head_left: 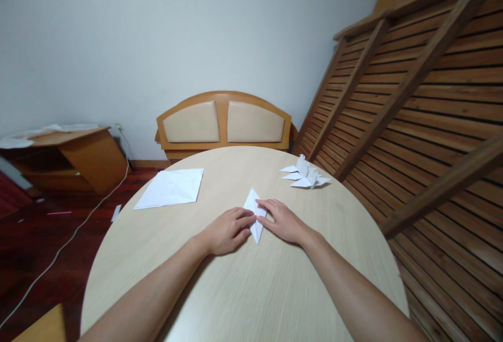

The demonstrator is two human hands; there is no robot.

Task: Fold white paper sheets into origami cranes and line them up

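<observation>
A narrow, pointed piece of folded white paper (252,203) lies flat in the middle of the round light-wood table (243,284). My left hand (228,231) rests palm down on the table with its fingertips pressing the paper's left edge. From the right, my right hand (283,221) lies flat with its fingers stretched out onto the paper's right side. The paper's lower tip shows between the two hands.
A stack of flat white sheets (171,188) lies at the table's far left. Finished folded paper figures (305,175) sit at the far right. A chair back (223,121) stands behind the table, slatted wooden panels (424,122) lean at the right, and a low cabinet (74,156) stands at the left.
</observation>
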